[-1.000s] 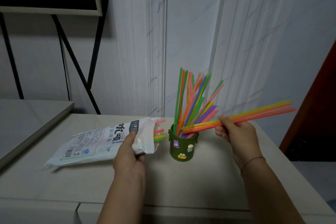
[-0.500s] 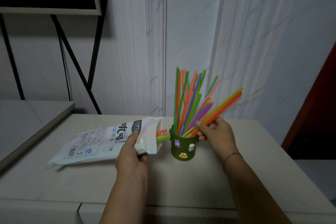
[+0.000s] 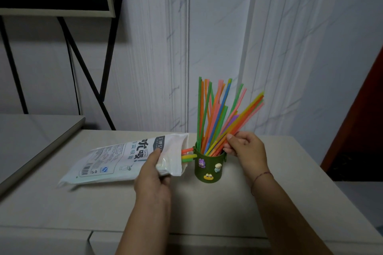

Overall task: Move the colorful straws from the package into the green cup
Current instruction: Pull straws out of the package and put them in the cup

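**Straws at cup rim**

Right hand (image 3: 245,147): fingers pinched on a straw bundle (image 3: 242,118), lower ends inside the green cup (image 3: 209,168). Left hand (image 3: 153,180) grips the package (image 3: 124,157) mouth on the tabletop (image 3: 103,207); straw tips (image 3: 187,154) protrude.

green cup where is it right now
In the head view the green cup stands upright on the table just right of centre, between the package mouth on its left and the right hand at its rim.

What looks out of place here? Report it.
Nothing is spilled or damaged. The green cup stands upright, straws fanned inside. A few straw ends poke from the package mouth, not yet moved.
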The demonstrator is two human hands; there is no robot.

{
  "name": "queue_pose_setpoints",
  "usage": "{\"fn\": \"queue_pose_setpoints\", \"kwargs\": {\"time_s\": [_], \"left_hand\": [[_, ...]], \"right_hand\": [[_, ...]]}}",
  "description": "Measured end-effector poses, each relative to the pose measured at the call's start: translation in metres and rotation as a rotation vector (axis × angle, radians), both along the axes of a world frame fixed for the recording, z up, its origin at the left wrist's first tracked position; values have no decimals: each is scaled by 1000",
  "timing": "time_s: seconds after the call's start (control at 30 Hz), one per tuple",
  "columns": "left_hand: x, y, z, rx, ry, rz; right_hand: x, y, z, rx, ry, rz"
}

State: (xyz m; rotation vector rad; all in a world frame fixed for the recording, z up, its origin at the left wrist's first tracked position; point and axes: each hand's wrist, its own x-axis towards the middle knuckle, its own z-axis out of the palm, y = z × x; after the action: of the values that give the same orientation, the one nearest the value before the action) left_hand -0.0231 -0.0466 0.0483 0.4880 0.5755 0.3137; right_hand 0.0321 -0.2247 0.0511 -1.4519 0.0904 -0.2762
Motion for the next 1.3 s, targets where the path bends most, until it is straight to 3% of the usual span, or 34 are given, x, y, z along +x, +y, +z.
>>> {"fn": "queue_pose_setpoints", "kwargs": {"time_s": [0.13,0.33,0.6,0.93,1.17,1.3], "left_hand": [[1,0,0,23,-11,-12],[0,-2,1,56,-13,3],[-1,-11,2,121,-15,51],[-1,4,2,30,-58,108],[1,5,-1,-27,-88,78],[1,2,-1,-18,-65,75]], "right_hand": [[-7,-3,1,5,100,54],[-26,3,12,-190,268,226],[-47,42,27,-48,124,531],[-39,25,28,-15,45,350],[-33,17,26,299,62,337],[-34,31,22,325,80,389]]}}
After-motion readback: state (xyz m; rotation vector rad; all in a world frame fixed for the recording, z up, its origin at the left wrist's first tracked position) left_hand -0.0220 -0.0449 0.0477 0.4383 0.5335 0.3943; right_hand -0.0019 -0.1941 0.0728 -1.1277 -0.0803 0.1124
